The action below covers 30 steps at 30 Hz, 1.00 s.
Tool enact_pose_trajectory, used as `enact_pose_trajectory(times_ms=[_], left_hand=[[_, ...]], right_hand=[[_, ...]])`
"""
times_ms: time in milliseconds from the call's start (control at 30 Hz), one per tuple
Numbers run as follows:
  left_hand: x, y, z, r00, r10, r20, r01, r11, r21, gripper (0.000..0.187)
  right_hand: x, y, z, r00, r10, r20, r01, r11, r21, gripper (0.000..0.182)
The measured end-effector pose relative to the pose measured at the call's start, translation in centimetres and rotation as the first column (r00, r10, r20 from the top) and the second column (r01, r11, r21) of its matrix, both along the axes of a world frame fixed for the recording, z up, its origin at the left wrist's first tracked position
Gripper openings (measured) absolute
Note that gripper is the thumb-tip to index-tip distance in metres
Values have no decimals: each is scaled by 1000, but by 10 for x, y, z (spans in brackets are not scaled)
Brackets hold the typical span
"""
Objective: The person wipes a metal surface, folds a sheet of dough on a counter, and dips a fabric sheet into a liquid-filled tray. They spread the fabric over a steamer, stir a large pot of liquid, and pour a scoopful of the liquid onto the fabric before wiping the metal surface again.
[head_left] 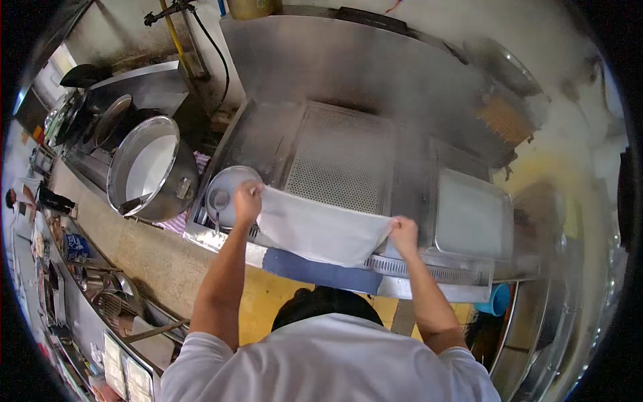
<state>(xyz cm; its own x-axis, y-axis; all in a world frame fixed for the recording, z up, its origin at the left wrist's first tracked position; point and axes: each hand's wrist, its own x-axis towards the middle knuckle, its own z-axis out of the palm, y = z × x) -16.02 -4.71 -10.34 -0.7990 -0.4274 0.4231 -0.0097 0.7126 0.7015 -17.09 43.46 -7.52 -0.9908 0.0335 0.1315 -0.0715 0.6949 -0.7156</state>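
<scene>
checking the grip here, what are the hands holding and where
A white sheet, stretched between both hands: left hand pinches one top corner, right hand the other.

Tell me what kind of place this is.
Most likely a commercial kitchen or food stall. A stainless steamer counter with a perforated panel gives off steam, a large metal pot of white liquid stands beside it, and both hands, left hand and right hand, hold up a thin white sheet.

Commercial kitchen: steel steamer [341, 161] w/ perforated plate just beyond the fingers [249, 194], steam rising, big pot [151, 167] of white liquid left of them, metal tray [472, 218] right, wok burners [100, 124] further left.
</scene>
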Motion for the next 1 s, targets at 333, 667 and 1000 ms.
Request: enact_pose_trajectory(times_ms=[333,667,1000], left_hand=[[-77,6,-34,981,148,124,-140,987,-76,10],[-202,11,-5,971,136,199,-106,983,-152,9],[-284,13,-9,982,111,150,-87,983,-160,6]], right_hand=[[-91,-8,-54,961,-275,3,273,954,120,23],[-203,-11,-46,956,-280,-86,285,823,491,22],[-284,-13,-39,911,-413,0,335,740,583,23]])
